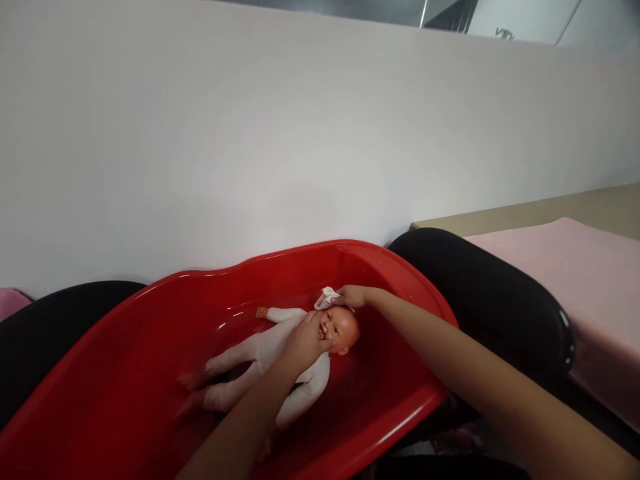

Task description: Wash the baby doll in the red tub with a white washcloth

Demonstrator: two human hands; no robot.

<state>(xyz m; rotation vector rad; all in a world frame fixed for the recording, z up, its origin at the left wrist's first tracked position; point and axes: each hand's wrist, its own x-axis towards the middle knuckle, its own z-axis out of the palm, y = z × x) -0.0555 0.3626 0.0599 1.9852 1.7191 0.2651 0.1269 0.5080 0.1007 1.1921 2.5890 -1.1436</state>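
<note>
A baby doll with a cloth body in white lies on its back in a red baby bath, its head toward the right. My left hand grips the doll around the chin and upper chest, the thumb against its cheek. Beside the far side of the doll's head, my right hand pinches a small crumpled white cloth. The cloth is close to the head; whether it touches cannot be made out. My forearm covers part of the doll's near side, and its feet look blurred, apparently under shallow water.
Black chairs stand against both ends of the bath. A pink sheet covers a surface on the right. Behind the bath rises a pale wall, with a glass or mirror strip along its top.
</note>
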